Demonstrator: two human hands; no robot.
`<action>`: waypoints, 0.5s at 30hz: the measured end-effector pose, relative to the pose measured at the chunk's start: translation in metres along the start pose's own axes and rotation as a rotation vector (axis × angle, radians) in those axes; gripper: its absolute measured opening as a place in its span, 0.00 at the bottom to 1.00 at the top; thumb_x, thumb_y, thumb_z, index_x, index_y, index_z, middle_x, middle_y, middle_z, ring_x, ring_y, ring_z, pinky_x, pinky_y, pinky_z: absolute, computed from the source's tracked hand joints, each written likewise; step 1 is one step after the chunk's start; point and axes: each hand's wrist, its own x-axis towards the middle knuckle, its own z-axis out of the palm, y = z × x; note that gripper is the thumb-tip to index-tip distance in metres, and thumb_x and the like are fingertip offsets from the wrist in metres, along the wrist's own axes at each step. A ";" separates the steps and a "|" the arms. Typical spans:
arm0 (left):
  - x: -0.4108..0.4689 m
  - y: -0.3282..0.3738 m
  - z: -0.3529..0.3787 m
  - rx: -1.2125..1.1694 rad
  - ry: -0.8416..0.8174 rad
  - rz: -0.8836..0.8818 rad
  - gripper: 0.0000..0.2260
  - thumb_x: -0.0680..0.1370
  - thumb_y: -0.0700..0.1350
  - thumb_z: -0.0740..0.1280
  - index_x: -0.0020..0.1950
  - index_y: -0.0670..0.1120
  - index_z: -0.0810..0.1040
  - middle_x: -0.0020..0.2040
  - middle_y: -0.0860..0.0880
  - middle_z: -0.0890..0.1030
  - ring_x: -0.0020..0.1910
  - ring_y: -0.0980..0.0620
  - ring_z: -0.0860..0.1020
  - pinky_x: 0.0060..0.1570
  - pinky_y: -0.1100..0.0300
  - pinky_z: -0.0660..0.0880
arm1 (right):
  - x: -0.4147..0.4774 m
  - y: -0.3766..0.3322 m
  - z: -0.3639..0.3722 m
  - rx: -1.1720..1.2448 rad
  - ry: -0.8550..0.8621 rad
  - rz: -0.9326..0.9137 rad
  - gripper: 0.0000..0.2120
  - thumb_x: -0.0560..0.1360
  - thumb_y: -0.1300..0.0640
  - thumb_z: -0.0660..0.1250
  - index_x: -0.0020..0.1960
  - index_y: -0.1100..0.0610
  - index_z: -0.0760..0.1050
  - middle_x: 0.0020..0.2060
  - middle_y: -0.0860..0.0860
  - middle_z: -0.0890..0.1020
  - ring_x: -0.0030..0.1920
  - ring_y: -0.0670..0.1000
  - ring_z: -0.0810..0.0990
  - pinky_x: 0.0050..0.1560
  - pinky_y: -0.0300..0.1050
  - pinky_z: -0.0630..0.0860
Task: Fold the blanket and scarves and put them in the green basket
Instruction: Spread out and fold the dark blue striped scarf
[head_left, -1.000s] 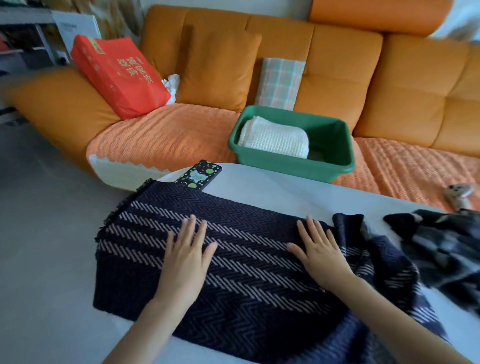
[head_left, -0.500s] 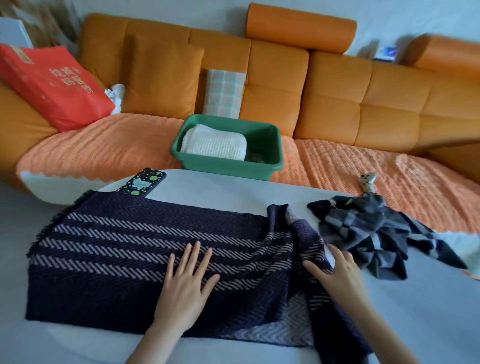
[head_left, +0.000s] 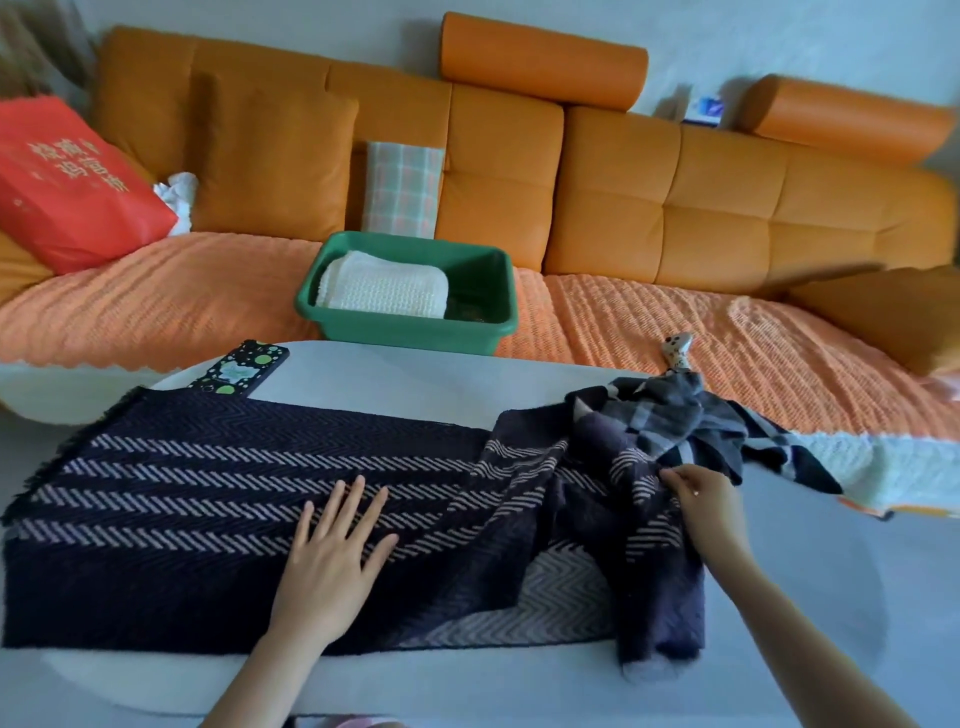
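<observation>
A dark navy scarf (head_left: 218, 499) with pale zigzag stripes lies spread across the white table (head_left: 395, 379). Its left part is flat; its right part is bunched. My left hand (head_left: 337, 551) presses flat on the scarf's middle, fingers apart. My right hand (head_left: 701, 493) pinches the bunched right end of that scarf. A grey plaid scarf (head_left: 691, 415) lies crumpled just beyond my right hand, hanging off the table's right side. The green basket (head_left: 405, 332) sits on the sofa behind the table with a folded cream blanket (head_left: 384, 283) in its left half.
A black phone with green dots (head_left: 241, 366) lies at the table's far left edge, touching the scarf. The orange sofa (head_left: 675, 223) carries a red bag (head_left: 67, 182), an orange cushion (head_left: 275, 161), a plaid pillow (head_left: 402, 189) and a small toy (head_left: 677, 349).
My right hand has moved right along the navy scarf and closed on its bunched end. My left hand has stayed flat on the scarf. The view has turned to the right.
</observation>
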 end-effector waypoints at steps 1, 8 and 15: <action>0.000 0.000 0.001 -0.009 0.003 0.004 0.28 0.79 0.64 0.41 0.73 0.52 0.60 0.72 0.48 0.64 0.71 0.48 0.62 0.67 0.50 0.51 | 0.003 0.009 -0.004 -0.029 -0.012 0.027 0.09 0.77 0.60 0.63 0.41 0.59 0.79 0.34 0.56 0.81 0.37 0.58 0.78 0.36 0.47 0.67; 0.001 -0.001 0.007 -0.079 0.064 0.026 0.34 0.72 0.69 0.29 0.74 0.57 0.48 0.75 0.53 0.48 0.75 0.52 0.46 0.73 0.50 0.45 | -0.017 -0.005 -0.010 -0.126 0.038 -0.196 0.11 0.77 0.48 0.63 0.44 0.54 0.79 0.42 0.50 0.80 0.39 0.50 0.78 0.39 0.50 0.77; 0.001 -0.001 0.006 -0.089 0.049 0.021 0.35 0.71 0.69 0.29 0.74 0.57 0.46 0.76 0.53 0.47 0.74 0.53 0.45 0.73 0.49 0.45 | -0.071 0.003 0.055 -0.553 -0.220 -0.554 0.13 0.68 0.48 0.74 0.49 0.52 0.79 0.44 0.47 0.79 0.48 0.51 0.77 0.47 0.43 0.75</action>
